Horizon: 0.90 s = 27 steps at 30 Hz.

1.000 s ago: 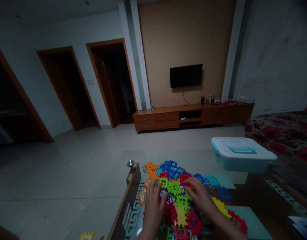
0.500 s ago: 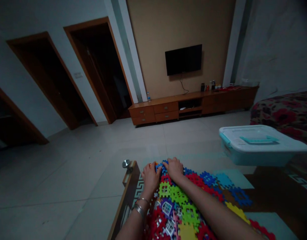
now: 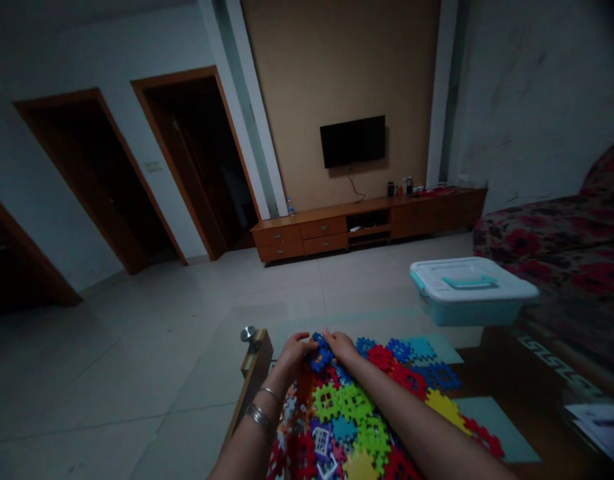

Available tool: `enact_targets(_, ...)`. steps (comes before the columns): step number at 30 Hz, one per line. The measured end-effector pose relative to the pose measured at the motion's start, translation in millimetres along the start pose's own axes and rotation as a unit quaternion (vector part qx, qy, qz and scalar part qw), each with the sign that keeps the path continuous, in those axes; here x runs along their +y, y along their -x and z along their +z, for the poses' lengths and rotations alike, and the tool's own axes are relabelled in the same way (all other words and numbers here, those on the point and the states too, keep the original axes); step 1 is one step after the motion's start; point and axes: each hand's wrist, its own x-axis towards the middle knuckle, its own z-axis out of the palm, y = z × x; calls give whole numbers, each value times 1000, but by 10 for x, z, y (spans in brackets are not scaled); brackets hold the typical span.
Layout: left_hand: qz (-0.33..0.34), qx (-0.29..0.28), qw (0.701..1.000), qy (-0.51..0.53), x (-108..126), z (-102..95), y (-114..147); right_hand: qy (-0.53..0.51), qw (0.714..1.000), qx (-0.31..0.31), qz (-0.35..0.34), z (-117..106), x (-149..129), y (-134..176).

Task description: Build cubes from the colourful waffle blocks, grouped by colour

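A blue interlocking plastic block [image 3: 321, 355] with notched edges is gripped between my two hands at the far end of the block pile. My left hand [image 3: 295, 352] has its fingers closed on the block's left side, and bracelets circle that wrist. From the right, my right hand [image 3: 339, 345] holds the same block; some of its fingertips are hidden. Below my hands lie green blocks [image 3: 354, 401], a yellow block [image 3: 361, 465] and white window-shaped pieces [image 3: 321, 441]. Red blocks [image 3: 409, 379] and another blue block [image 3: 443, 376] spread to the right.
A lidded turquoise storage box [image 3: 471, 310] stands at the right on the glass table [image 3: 507, 427]. The table's wooden edge with a metal knob [image 3: 247, 334] is on the left. Ahead are a low TV cabinet [image 3: 327, 230] and a flowered sofa [image 3: 541, 233].
The blue block is now lifted and tilted between my hands, where before they lay over the blocks at the pile's far end. The camera view has shifted, too.
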Motion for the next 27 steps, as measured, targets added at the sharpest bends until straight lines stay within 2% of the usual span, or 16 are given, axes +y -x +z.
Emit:
enact_targets(3, 35, -36, 999, 16, 71, 58, 307, -32, 999, -22, -13, -16, -78, 250)
enact_targets(6, 85, -50, 995, 7, 21, 126, 692, -61, 996, -32, -60, -130, -75, 646)
enact_targets(8, 115, -64, 991, -18, -117, 152, 971, -71, 992, -45, -94, -247, -2, 975)
enact_targets(11, 160, -94, 977, -102, -450, 111, 1325, -66, 988, -53, -132, -454, 193, 1442)
enact_targets(14, 205, -75, 954, -205, -767, -44, 1476, -32, 982, -38, -183, -738, 422, 1680)
enact_targets(15, 222, -60, 946, -229, -828, -106, 1476, -6, 982, -21, -185, -860, 491, 1685)
enact_targets(17, 243, -18, 934, -262, -847, -201, 1419, 62, 988, 41, -134, -1131, 606, 1599)
enact_targets(20, 233, 25, 923, -305, -625, -153, 1247, 144, 979, 144, -15, -1496, 732, 1333)
enact_targets(23, 186, -9, 916, -355, -246, 196, 1008, 176, 965, 190, 51, -1631, 827, 1071)
enact_targets(27, 117, -60, 895, -427, 143, 881, 635, 221, 943, 217, 124, -1435, 930, 883)
